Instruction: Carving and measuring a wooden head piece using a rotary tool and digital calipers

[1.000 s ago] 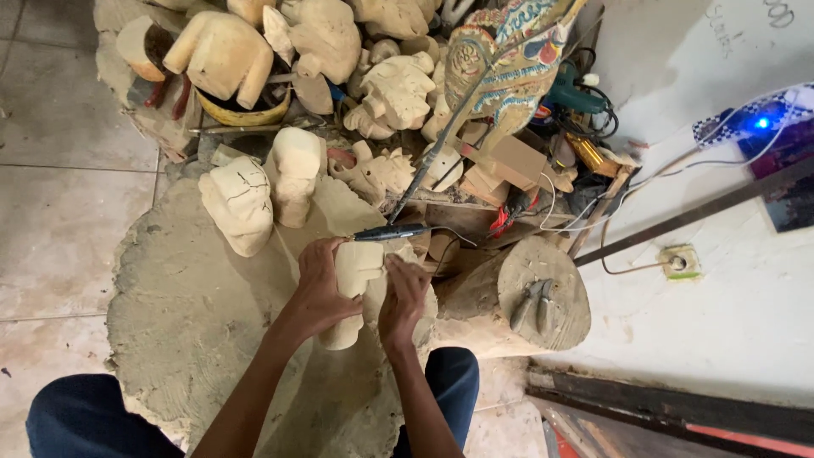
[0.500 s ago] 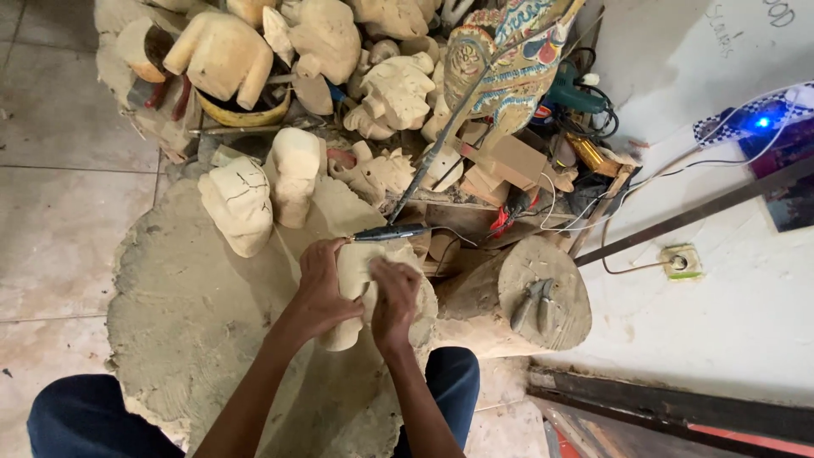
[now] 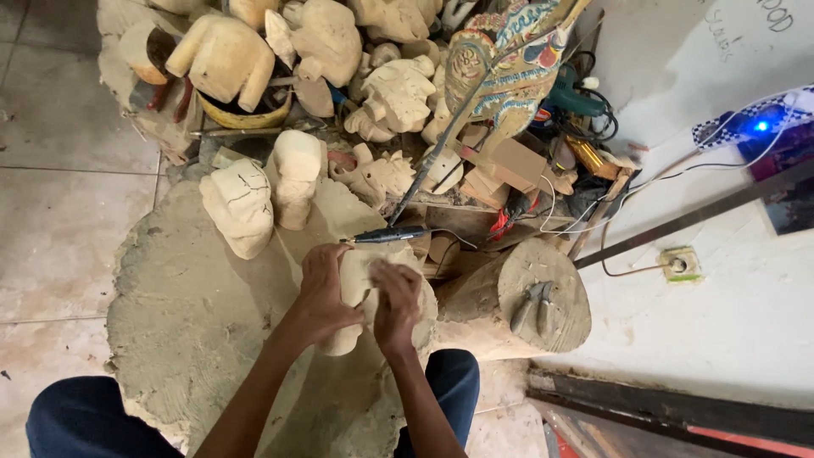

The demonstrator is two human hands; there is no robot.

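Note:
A pale, unpainted wooden carving (image 3: 356,284) stands on a dusty cloth (image 3: 195,314) spread over the floor, between my knees. My left hand (image 3: 325,293) wraps around its left side and holds it. My right hand (image 3: 396,304) presses flat against its right face, fingers together; whether something lies under the palm is hidden. A slim black pen-shaped tool (image 3: 388,236) with a cord lies just beyond the carving.
Two rough carved blocks (image 3: 239,206) (image 3: 295,174) stand on the cloth beyond my hands. A heap of unfinished carvings (image 3: 335,38) and a painted figure (image 3: 509,72) fill the back. A log stump (image 3: 530,301) with pliers (image 3: 532,307) sits at my right. Cables run to a wall socket (image 3: 678,265).
My right hand has slid a little down and to the right over the carving's face. The left hand keeps its grip.

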